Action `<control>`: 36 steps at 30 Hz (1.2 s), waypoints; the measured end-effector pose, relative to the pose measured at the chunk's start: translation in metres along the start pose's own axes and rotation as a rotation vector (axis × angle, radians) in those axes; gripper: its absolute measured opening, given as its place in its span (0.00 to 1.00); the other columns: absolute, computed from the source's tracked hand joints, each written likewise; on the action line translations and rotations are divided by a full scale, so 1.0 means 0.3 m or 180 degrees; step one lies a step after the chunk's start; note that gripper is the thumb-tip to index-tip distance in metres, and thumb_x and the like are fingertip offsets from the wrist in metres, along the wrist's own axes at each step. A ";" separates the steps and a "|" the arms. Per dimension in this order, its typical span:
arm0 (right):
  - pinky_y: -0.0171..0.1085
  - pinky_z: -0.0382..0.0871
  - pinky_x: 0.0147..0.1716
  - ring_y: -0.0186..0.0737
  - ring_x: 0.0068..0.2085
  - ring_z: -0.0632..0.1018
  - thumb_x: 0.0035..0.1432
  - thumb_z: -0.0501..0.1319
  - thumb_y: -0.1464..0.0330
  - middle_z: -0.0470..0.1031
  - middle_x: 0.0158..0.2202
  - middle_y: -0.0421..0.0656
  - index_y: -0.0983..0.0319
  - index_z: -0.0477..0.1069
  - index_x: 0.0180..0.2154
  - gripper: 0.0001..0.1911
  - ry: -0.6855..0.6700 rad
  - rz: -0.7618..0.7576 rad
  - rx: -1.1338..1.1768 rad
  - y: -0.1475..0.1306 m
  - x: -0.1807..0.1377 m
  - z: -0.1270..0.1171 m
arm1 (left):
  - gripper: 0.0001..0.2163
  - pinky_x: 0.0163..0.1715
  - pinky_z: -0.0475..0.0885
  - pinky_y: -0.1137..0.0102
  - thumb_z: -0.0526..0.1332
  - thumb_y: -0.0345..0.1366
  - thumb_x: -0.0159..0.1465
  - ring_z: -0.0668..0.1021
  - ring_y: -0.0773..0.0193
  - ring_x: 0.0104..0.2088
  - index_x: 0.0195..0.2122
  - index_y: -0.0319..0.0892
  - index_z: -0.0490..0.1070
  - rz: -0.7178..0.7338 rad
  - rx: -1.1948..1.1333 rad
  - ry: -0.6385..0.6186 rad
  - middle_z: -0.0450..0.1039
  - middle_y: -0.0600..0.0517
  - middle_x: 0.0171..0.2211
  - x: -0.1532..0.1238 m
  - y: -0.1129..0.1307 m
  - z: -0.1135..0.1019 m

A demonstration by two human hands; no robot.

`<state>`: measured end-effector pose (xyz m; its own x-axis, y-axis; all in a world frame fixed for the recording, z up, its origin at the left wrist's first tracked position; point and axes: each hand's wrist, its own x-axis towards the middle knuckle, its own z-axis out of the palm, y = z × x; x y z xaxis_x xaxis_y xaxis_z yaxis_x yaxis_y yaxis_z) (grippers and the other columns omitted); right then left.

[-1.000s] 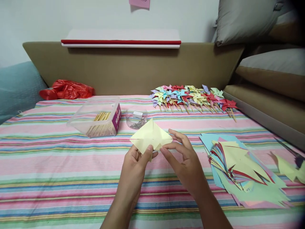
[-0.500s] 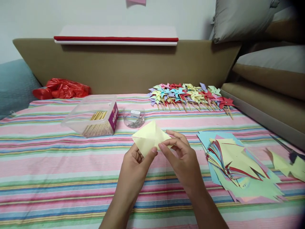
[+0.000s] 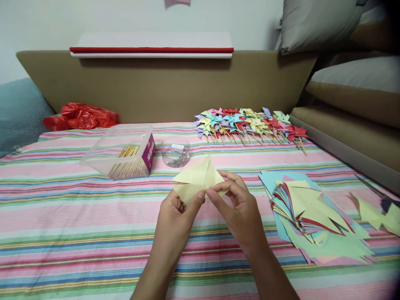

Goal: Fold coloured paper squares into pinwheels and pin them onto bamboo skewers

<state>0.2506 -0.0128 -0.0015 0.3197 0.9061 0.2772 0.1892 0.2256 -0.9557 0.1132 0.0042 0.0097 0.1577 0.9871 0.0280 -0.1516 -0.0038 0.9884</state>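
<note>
A pale yellow paper square [image 3: 198, 173], slit from its left corner, is held up above the striped cloth. My left hand [image 3: 178, 214] grips its lower left edge, thumb in front and fingers behind. My right hand [image 3: 239, 208] pinches the lower right edge, its thumb and fingertips close to the left thumb. Just beyond the paper stands a clear round tub [image 3: 175, 154] with small metal pieces in it. Right of my right hand lies a stack of cut paper squares [image 3: 309, 204] in several colours, on larger coloured sheets [image 3: 331, 250].
Several finished paper pinwheels [image 3: 246, 123] on sticks lie at the back right. A clear plastic box [image 3: 115, 141] of wooden sticks stands at left, a red plastic bag [image 3: 84, 116] behind it. Scissors [image 3: 375, 189] and loose yellow paper [image 3: 373, 214] lie far right, near stacked cushions [image 3: 359, 91].
The paper's slit has opened wider at the left, and its upper part has tilted up and right. Both hands stay in nearly the same place.
</note>
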 end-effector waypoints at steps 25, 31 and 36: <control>0.38 0.75 0.34 0.41 0.35 0.82 0.46 0.76 0.61 0.84 0.40 0.43 0.56 0.71 0.50 0.29 -0.0558 0.1488 0.2002 -0.036 0.014 -0.047 | 0.20 0.44 0.76 0.66 0.68 0.37 0.62 0.82 0.54 0.46 0.56 0.46 0.71 -0.0172 -0.0025 -0.0549 0.81 0.47 0.50 -0.007 0.041 -0.026; 0.40 0.76 0.34 0.44 0.35 0.83 0.49 0.74 0.60 0.84 0.36 0.43 0.59 0.73 0.48 0.25 -0.0756 0.1480 0.1574 -0.027 0.004 -0.056 | 0.18 0.44 0.77 0.64 0.66 0.36 0.64 0.82 0.53 0.47 0.55 0.46 0.70 -0.0251 0.0195 -0.0827 0.80 0.47 0.51 -0.002 0.045 -0.043; 0.40 0.78 0.32 0.45 0.35 0.83 0.48 0.74 0.60 0.85 0.38 0.45 0.60 0.74 0.47 0.25 -0.0563 0.1432 0.1403 -0.007 0.001 -0.036 | 0.20 0.39 0.76 0.67 0.66 0.37 0.64 0.83 0.55 0.42 0.57 0.45 0.68 -0.0379 0.0315 -0.0789 0.82 0.46 0.46 0.004 0.043 -0.047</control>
<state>0.2603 -0.0167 0.0016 0.1143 0.9830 -0.1440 -0.3378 -0.0978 -0.9361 0.0977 0.0075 0.0205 0.4041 0.9124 -0.0656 -0.0236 0.0822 0.9963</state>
